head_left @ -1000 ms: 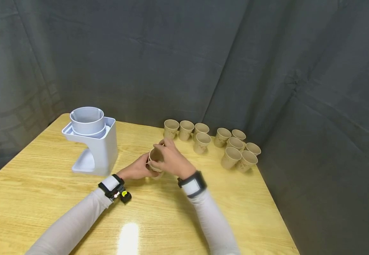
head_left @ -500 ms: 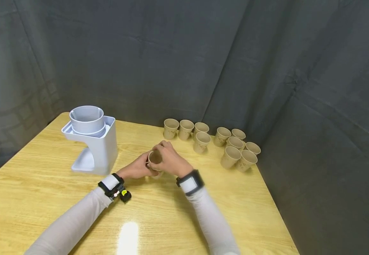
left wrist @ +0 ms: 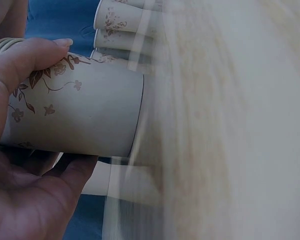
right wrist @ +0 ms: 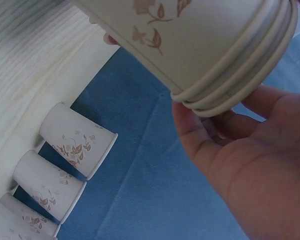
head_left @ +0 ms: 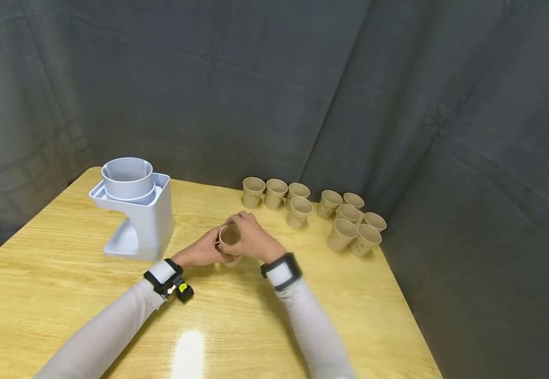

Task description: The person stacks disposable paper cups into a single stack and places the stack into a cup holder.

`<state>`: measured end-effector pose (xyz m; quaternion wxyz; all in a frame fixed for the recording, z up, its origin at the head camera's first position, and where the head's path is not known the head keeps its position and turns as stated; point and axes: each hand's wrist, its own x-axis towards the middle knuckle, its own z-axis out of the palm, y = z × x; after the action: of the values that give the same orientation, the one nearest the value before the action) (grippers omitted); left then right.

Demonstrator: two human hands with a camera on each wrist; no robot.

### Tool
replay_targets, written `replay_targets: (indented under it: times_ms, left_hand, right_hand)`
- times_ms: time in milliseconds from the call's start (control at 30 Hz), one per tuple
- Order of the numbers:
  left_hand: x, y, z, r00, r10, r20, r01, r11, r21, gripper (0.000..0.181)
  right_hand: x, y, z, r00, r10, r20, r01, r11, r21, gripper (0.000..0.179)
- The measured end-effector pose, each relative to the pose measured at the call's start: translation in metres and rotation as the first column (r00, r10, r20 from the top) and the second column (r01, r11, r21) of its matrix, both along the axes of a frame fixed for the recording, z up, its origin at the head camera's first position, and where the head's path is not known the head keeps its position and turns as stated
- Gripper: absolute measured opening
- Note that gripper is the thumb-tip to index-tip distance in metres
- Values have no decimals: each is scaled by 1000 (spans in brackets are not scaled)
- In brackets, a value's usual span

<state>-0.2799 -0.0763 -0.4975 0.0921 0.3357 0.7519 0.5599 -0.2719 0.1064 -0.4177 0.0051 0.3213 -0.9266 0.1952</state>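
Closing in this past second, the right hand (head_left: 256, 240) is gripping the nested floral paper cups (right wrist: 210, 45) beneath it by their rims, and I'm seeing the left hand (head_left: 207, 249) clasping their side, likely steadying them.

"What stands on your wood-grained bench (head_left: 236, 321)?"

"A white stand (head_left: 156, 231) on your left, four upright cups (head_left: 276, 197) along the far edge, and, right of those, a second cluster of cups (head_left: 348, 213), also upright."
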Motion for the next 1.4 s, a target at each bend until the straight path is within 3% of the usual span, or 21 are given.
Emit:
replay_targets:
  times_ms: [133,333,533,667,833,933,1133,1400]
  left_hand:
    - [0,0,0,1000,3,9,-3,1000,3,78]
    - [0,0,0,999,41,0,-41,999,-4,74]
    - [-1,1,1,998,51,24,-51,998,32,75]
    - [-1,1,-1,998,47,32,-48,998,36,76]
    - [-1,2,-2,998,47,29,-48,998,36,76]
    - [0,2,0,998,48,33,-49,998,34,76]
    - [2,3,2,998,54,29,-55,998,23,76]
    - [-1,3,-4,998,57,10,-57,998,21,75]
  right_hand:
    - [-3,4,1,999,13,32,-12,999,-36,55]
    - [-26,27,0,995,23,93,-2,976,-219,48]
    - [-60,64,-3,989,-144,19,143,945,-294,39]
    - [-79,88,-11,953,-301,-40,272,904,-328,35]
    - [-93,111,-21,863,-489,-123,410,822,-394,45]
    - [-97,119,-27,826,-554,-108,466,778,-422,55]
    - [-102,127,-35,809,-586,-50,529,762,-372,58]
    - [-104,133,-50,808,-585,-70,520,764,-382,49]
